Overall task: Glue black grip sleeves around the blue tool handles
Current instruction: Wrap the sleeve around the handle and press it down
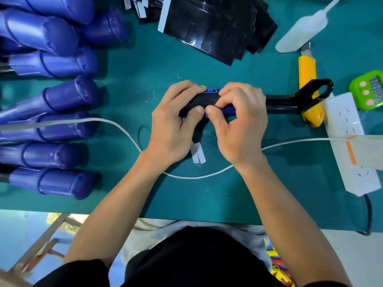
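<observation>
At the centre of the frame, a blue tool handle (229, 110) is held lying sideways just above a green table mat (145, 69). A black sleeve (204, 100) is wrapped around its middle. The left hand (174, 121) and the right hand (238, 121) are both curled around the handle, fingers over the far side. The two thumbs are pressed side by side on the sleeve's near edge. A black shaft (279, 103) runs from the handle toward the right of the frame.

A pile of bare blue handles (58, 100) is laid along the left edge. A stack of black sheets (217, 27) is spread at the upper centre. At the upper right a white squeeze bottle (300, 32) is seen, and below it a yellow utility knife (307, 73). A green timer (369, 90) and a white power strip (348, 131) are placed at the right edge. A white cable (124, 129) is looped under the wrists, beside two white paper strips (199, 153).
</observation>
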Tool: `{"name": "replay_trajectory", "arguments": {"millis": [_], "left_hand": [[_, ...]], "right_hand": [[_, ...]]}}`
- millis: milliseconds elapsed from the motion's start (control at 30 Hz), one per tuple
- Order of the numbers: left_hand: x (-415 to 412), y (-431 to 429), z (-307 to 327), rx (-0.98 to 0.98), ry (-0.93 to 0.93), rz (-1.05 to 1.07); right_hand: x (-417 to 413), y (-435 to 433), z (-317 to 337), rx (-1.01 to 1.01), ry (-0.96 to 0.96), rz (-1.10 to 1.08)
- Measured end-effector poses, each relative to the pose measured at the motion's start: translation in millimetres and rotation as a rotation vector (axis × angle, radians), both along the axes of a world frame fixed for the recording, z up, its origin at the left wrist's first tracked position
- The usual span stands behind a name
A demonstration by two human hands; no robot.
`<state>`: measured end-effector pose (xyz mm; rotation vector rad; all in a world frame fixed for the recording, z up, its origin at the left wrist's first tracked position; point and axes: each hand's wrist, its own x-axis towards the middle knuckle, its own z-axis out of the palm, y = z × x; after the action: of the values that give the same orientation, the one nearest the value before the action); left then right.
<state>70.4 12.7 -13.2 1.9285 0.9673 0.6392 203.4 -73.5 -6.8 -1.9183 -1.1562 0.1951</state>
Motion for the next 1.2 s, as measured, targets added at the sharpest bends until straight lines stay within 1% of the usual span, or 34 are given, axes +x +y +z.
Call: {"name": "replay_trajectory", "arguments": {"millis": [300, 500, 633, 733, 900, 1200], "left_hand": [[0.1, 1.4, 6.2, -0.053, -0.005, 0.011], [0.2, 5.4, 10.0, -0.189, -0.061, 0.01], [-1.3, 7.1, 10.2, -0.226, -0.053, 0.007], [-2.7, 6.2, 9.6, -0.212, -0.043, -0.003], [-4.6, 3.9, 8.9, -0.149, -0.021, -0.013], [-3.7, 2.6, 5.3, -0.106, -0.028, 0.013]], "right_hand": [[-2.3, 1.3, 3.2, -0.021, 0.018, -0.005], [-1.5, 4.7, 0.7, -0.011, 0.053, -0.03], [0.0, 6.4, 0.6, -0.005, 0.08, -0.03], [2.3, 7.0, 3.0, -0.007, 0.117, -0.024], [11.8, 1.5, 6.3, -0.052, 0.117, 0.061], [7.0, 4.5, 9.0, -0.034, 0.134, 0.023]]}}
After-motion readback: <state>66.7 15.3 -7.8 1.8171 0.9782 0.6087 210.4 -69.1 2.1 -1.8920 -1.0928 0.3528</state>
